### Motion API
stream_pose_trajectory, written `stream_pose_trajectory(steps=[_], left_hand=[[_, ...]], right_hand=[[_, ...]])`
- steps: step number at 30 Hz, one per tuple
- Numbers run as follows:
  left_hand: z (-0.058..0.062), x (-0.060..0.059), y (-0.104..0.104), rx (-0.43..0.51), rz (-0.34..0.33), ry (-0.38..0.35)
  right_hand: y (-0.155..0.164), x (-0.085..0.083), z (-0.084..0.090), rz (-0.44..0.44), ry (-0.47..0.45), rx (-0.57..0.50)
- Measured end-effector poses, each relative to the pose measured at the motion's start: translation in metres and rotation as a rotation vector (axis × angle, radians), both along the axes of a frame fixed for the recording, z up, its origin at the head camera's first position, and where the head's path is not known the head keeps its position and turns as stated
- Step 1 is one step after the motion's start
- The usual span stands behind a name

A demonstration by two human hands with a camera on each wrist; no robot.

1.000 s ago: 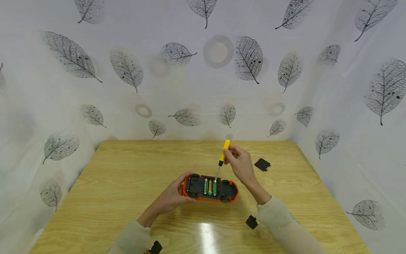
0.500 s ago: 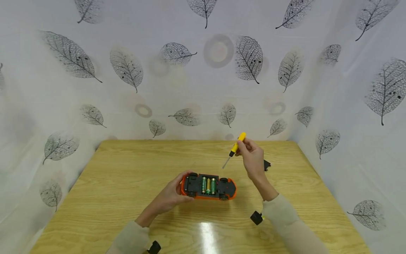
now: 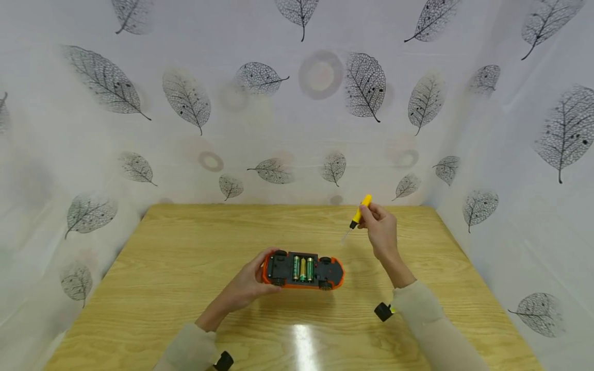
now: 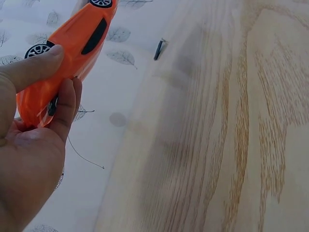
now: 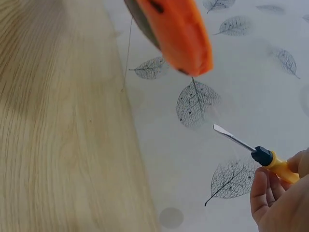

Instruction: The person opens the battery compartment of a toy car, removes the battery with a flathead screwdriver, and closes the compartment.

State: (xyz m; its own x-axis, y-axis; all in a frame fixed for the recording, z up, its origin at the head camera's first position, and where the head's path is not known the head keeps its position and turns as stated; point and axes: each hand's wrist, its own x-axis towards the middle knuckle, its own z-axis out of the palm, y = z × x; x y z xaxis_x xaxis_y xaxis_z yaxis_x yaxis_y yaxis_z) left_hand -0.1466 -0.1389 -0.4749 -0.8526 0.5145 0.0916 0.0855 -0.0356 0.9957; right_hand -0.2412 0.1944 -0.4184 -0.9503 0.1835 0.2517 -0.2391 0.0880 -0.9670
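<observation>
My left hand grips the rear or front end of an orange toy car, held with its black underside up. Three green-and-gold batteries lie side by side in the open compartment in its middle. Thumb and fingers wrap that end of the car in the left wrist view. Right of the car, my right hand pinches a flat-bladed screwdriver by its yellow handle. Its metal shaft points down and left, apart from the car.
A wooden table lies below both hands, with a pale leaf-print curtain behind it and at both sides. A small dark piece lies near the table's edge in the left wrist view. Black wrist cameras sit under both forearms.
The screwdriver tip has left the battery compartment; my right hand has drawn it up and right, over the black cover, now hidden. The car has shifted slightly left and up.
</observation>
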Motion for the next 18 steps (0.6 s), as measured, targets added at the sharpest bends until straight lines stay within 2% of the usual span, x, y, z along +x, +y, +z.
stream_pose_trajectory(steps=[6,14,18], left_hand=[[0.001,0.0,-0.001,0.016,0.001,-0.002],[0.002,0.001,-0.001,0.021,-0.003,-0.001],[0.002,0.001,-0.001,0.017,-0.002,-0.002]], right_hand=[[0.007,-0.009,-0.015,-0.011,-0.081,0.034],[0.019,-0.018,-0.043,-0.03,-0.146,0.177],[0.022,-0.02,-0.054,-0.035,-0.178,0.197]])
